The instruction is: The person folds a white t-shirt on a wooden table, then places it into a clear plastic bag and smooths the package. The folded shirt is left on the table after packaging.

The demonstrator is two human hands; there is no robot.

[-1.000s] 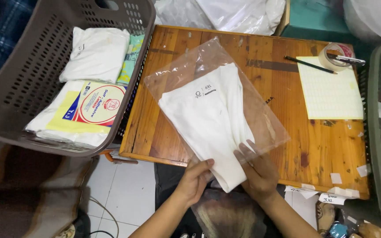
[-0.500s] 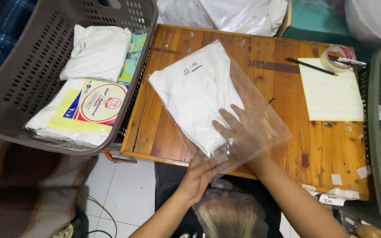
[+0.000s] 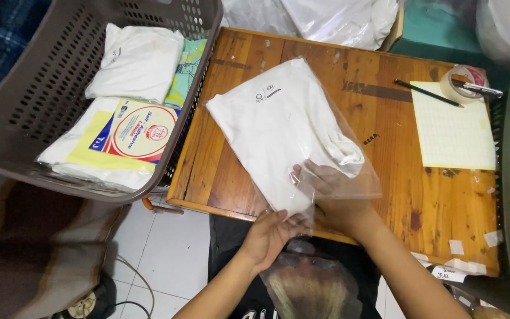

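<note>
While glossy clear bag (image 3: 326, 147) sheathes soft folded white cloth (image 3: 273, 127), both hands (image 3: 302, 207) pinch its crinkled mouth.

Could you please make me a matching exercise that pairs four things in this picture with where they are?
Things:
1. Folded white garment
2. Tape roll
3. Yellow pad
4. Yellow-labelled packet

Places:
A. In the brown basket
B. Inside the clear bag held by both hands
C. At the table's far right corner
D. Flat on the table's right side, a pencil at its top edge

Pairs: 1-B, 2-C, 3-D, 4-A. The left hand grips the bag's near end; the right hand is at its opening.
</note>
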